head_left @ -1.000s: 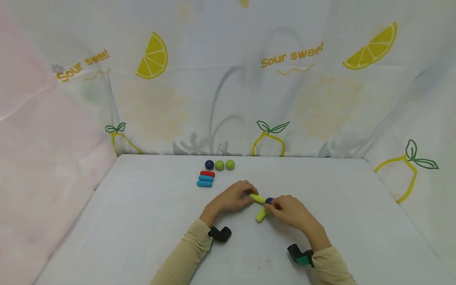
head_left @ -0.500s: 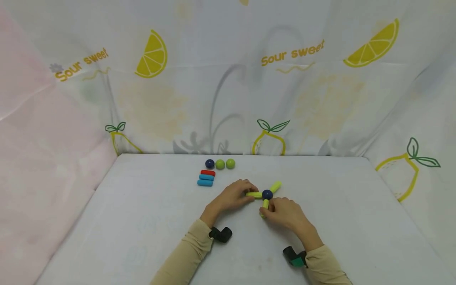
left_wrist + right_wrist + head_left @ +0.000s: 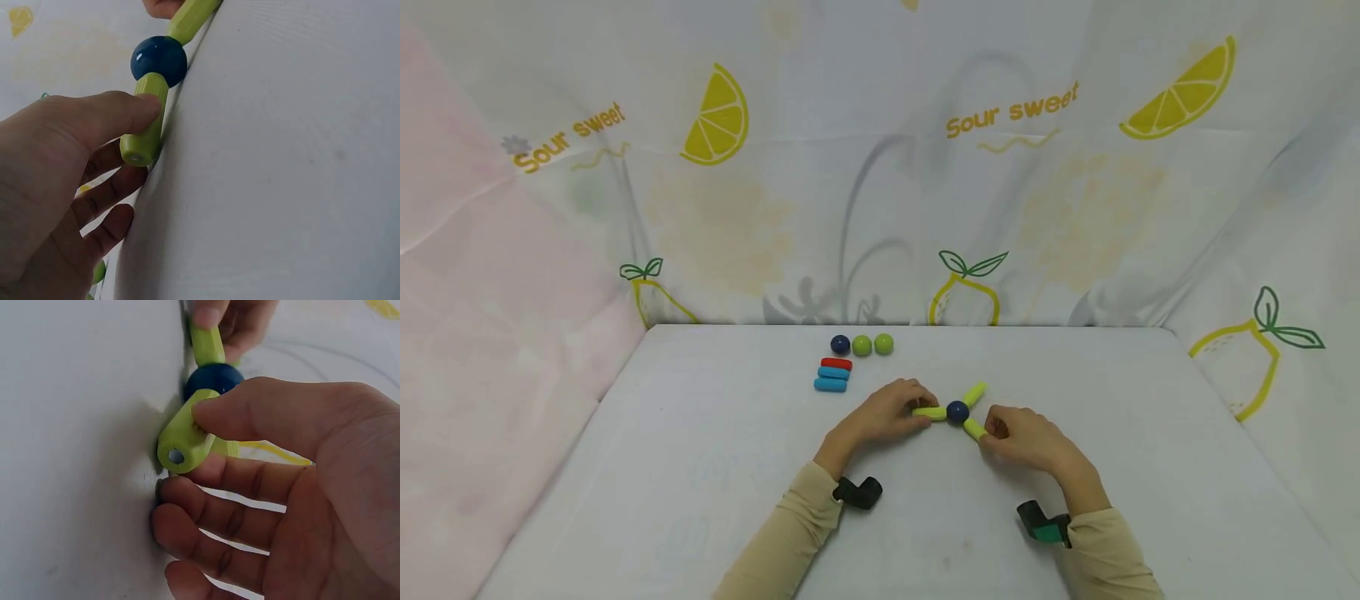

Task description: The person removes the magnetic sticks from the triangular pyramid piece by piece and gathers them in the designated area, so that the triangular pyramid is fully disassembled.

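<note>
A dark blue ball [image 3: 957, 412] lies on the table with three yellow-green magnetic rods joined to it, spread like a three-armed star. My left hand [image 3: 887, 412] pinches the left rod [image 3: 149, 119] between thumb and fingers. The lower right rod [image 3: 187, 434], which shows a metal disc in its end, is pinched by my right hand [image 3: 1030, 437]. Pointing up and right, the third rod [image 3: 975, 394] is untouched. In the right wrist view, the right thumb lies along its rod, with the other fingers bent beneath.
Behind the left hand, another dark blue ball [image 3: 840, 344] and two green balls [image 3: 862, 345] stand in a row. Just in front of them lie a red rod [image 3: 837, 363] and two blue rods [image 3: 831, 385]. A lemon-print cloth [image 3: 850, 167] hangs behind the white table [image 3: 700, 467].
The right hand left the ball for the lower rod, then swung that rod out to the right. The star has turned and shifted slightly left, while the left hand kept its rod.
</note>
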`<state>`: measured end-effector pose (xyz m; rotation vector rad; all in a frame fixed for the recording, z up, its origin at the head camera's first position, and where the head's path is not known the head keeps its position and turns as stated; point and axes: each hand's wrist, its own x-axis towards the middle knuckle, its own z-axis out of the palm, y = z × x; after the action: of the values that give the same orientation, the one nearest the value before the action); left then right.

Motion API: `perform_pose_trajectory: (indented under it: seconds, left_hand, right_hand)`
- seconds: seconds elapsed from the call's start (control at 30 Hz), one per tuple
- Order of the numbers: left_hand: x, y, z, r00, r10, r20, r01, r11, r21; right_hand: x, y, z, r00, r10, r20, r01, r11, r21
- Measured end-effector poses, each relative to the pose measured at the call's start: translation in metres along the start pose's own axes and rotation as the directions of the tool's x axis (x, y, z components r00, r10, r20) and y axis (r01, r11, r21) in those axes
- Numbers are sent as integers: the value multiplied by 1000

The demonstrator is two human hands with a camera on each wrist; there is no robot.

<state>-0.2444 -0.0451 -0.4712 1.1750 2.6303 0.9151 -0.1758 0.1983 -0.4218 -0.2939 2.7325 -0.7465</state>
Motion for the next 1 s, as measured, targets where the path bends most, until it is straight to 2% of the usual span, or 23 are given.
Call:
perform_pose_trajectory:
  seconds: [0.17, 0.37, 0.47, 0.6, 0.73, 1.0]
  left_hand:
    - [-5, 3, -1, 999, -18, 38, 18, 1000, 5]
    - [-7, 5, -2, 998, -30, 49, 30, 999, 11]
    - [-7, 6, -2, 999, -19, 43, 19, 1000, 8]
    - [-10, 9, -1, 999, -1, 45, 1, 1000, 2]
    - [-11, 12, -1, 998, -4, 66, 5, 1000, -16]
    - [-12, 14, -2, 996, -4, 87, 6, 1000, -22]
  right_hand:
    - [3, 6, -3, 997, -70, -8, 71, 997, 43]
    - [5, 10, -2, 984, -177, 8, 176, 982, 74]
    - [7, 10, 1, 973, -230, -35, 232, 970, 75]
    - [11, 2, 8, 942, -308, -130, 316, 948, 43]
    - [14, -6, 16, 913, -379, -152, 380, 925, -23]
    - [15, -11, 26, 896, -411, -170, 396, 911, -116]
